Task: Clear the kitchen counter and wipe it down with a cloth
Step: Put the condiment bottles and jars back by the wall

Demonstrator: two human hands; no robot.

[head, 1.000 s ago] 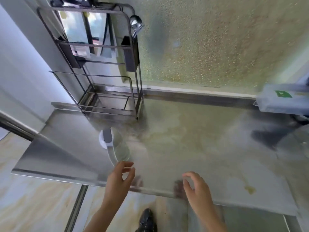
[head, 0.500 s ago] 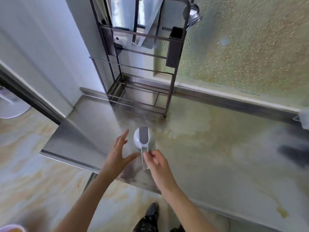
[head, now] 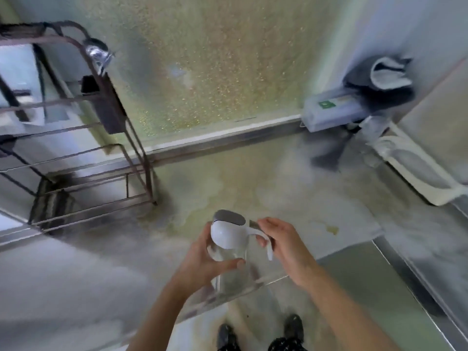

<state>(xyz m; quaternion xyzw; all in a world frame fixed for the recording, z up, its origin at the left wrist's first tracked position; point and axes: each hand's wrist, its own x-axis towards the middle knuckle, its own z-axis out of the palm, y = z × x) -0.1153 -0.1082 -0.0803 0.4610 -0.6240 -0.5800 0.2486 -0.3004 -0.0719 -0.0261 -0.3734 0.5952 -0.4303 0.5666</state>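
Note:
A clear glass jug with a white and grey lid and a white handle is lifted above the front edge of the steel counter. My left hand wraps round its glass body from the left. My right hand grips the white handle on the right. A grey cloth lies bunched on a clear box at the back right. The counter surface shows yellowish stains.
A dark wire rack stands at the back left of the counter. A clear plastic box with a green label sits by the back wall. A white tray lies at the right. My shoes show on the floor below.
The jug stood on the counter with my right hand at its handle. Now both hands hold it, lifted off the counter near the front edge; the view has swung right.

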